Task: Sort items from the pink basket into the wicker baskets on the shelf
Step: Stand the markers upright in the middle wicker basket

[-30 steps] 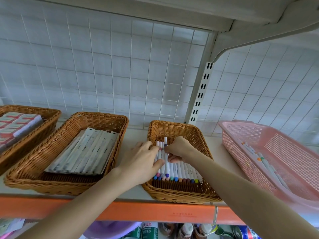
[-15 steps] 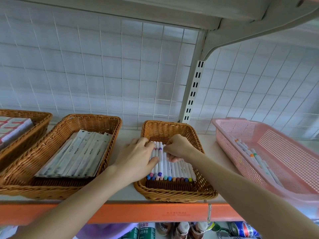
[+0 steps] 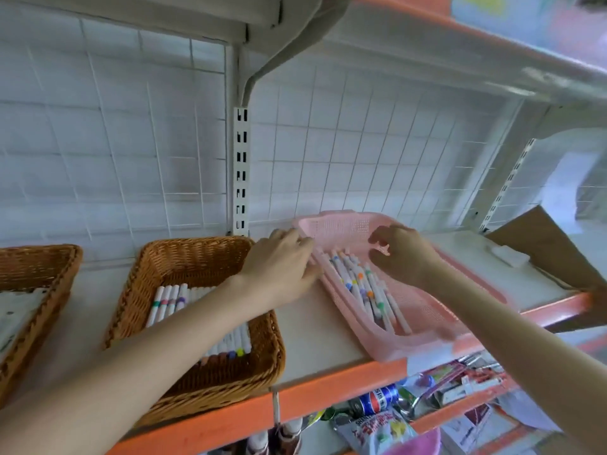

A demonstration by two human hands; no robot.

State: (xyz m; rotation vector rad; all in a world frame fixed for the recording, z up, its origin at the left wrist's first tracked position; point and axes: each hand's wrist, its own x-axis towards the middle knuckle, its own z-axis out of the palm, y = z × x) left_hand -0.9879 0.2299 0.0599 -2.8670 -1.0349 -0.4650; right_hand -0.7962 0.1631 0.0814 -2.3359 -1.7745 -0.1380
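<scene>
Currently pickup step: left hand (image 3: 279, 261) fingers near straight at pink basket's (image 3: 410, 349) left rim, right hand (image 3: 400, 257) loosely curled, empty, over markers (image 3: 361, 284) inside it; next pinch a few, carry to wicker basket (image 3: 197, 254) left of it

One pink plastic mesh basket (image 3: 335, 224) holds roughly ten white markers with coloured caps (image 3: 361, 284), too overlapped for an exact count. Left of it stand two woven brown wicker baskets, one just beside (image 3: 197, 254) and one farther off (image 3: 39, 261). Right of it sits one brown cardboard box (image 3: 545, 244).
</scene>
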